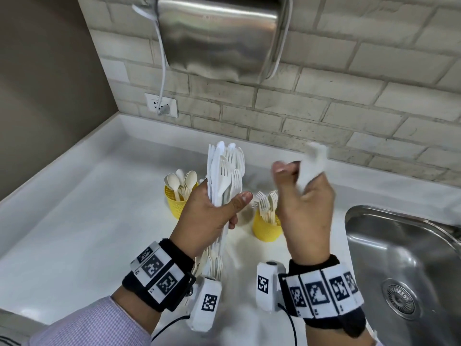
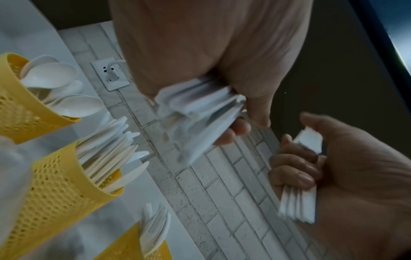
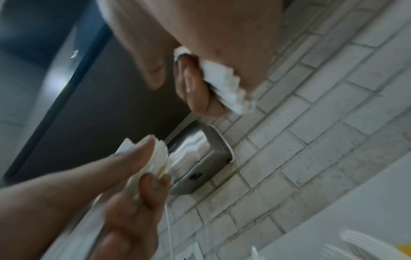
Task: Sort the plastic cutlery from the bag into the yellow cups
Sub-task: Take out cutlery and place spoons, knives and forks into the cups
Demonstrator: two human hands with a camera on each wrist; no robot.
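Observation:
My left hand (image 1: 217, 213) grips an upright bundle of white plastic knives and forks (image 1: 224, 171) above the counter. To its right, my right hand (image 1: 301, 196) holds a few blurred white pieces (image 1: 314, 161) pulled from the bundle. In the left wrist view these are flat white handles (image 2: 298, 202). Behind the hands stand yellow mesh cups, one with spoons (image 1: 174, 201) and one with forks (image 1: 265, 229). Between them the left wrist view shows a cup of knives (image 2: 57, 190), which is hidden in the head view. I cannot make out the bag.
A steel sink (image 1: 399, 258) is set into the white counter (image 1: 87, 208) at the right. On the tiled wall hangs a steel appliance (image 1: 219, 33), and its cable runs down to a socket (image 1: 162, 104). A dark wall closes the left side.

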